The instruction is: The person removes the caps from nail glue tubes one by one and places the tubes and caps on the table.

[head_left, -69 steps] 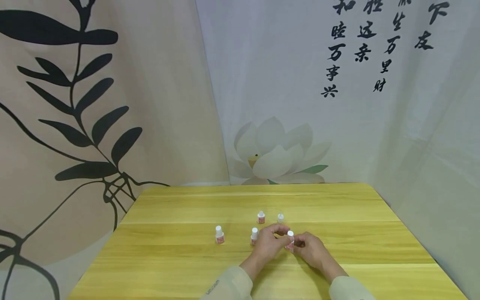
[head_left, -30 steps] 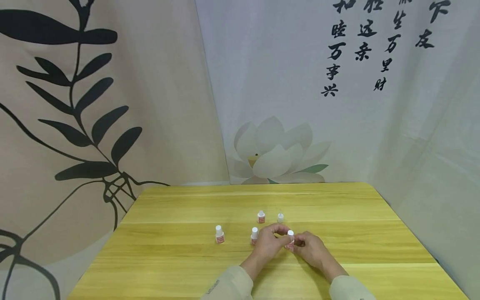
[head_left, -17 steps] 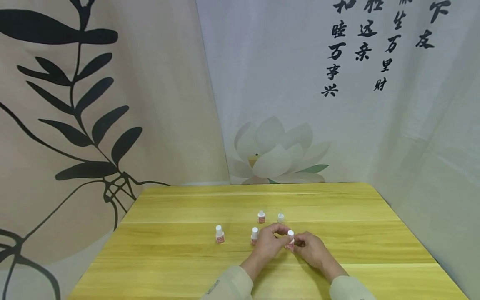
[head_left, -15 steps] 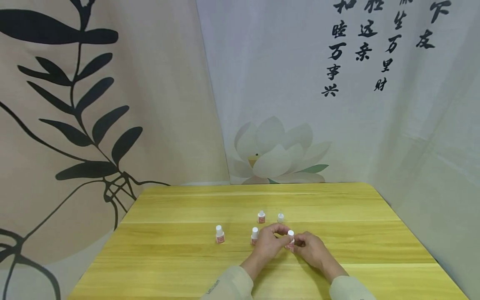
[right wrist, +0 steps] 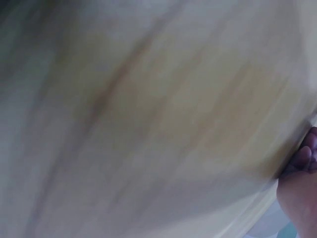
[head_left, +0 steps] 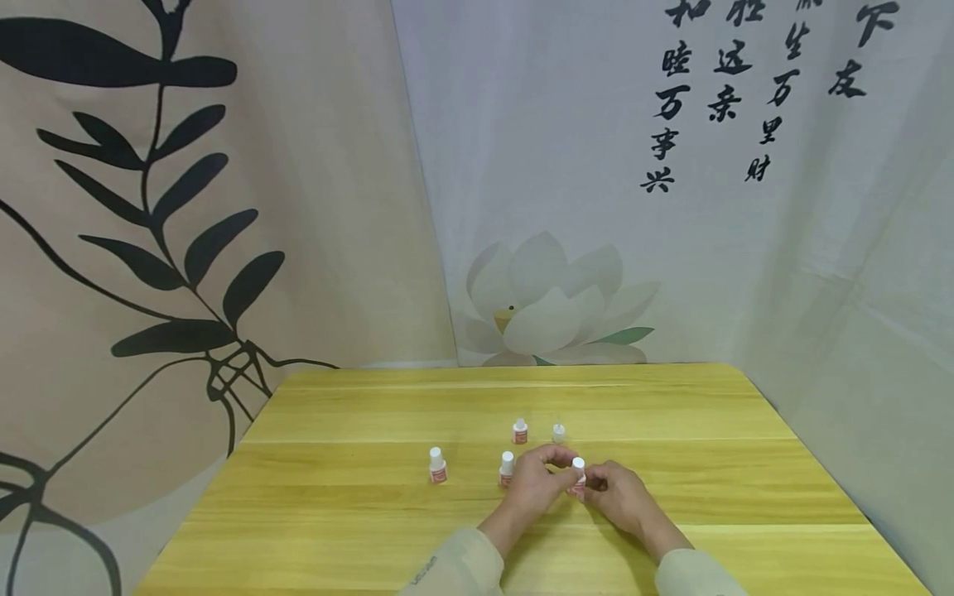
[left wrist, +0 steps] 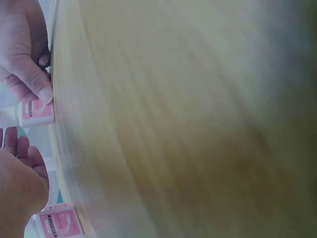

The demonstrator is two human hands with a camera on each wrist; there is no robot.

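Evidently, little had changed over the last couple of seconds: we saw both hands and the bottle they met at in the same spot on the desk [head_left: 358, 530], so the handling seemed to be holding steady, with no visible progress. From the head view, we found that small white-capped bottle [head_left: 579, 478] standing upright near the front right of its group. The right hand [head_left: 620, 498] pinched it low down; the left hand [head_left: 531, 487] reached in from the other side, its thumb at the bottle's edge, though we could not tell whether those fingers gripped or merely steadied it.

A similar bottle [head_left: 508, 469] stood just beside the left hand, another [head_left: 520, 431] farther back, a third [head_left: 437, 466] well apart to the left, and a white-topped item [head_left: 559, 433] lay partly hidden beyond the hands.

The left wrist view added the right thumb pressing the pink label, and the base apparently on the desk. The right wrist view showed curled fingers but no bottle.
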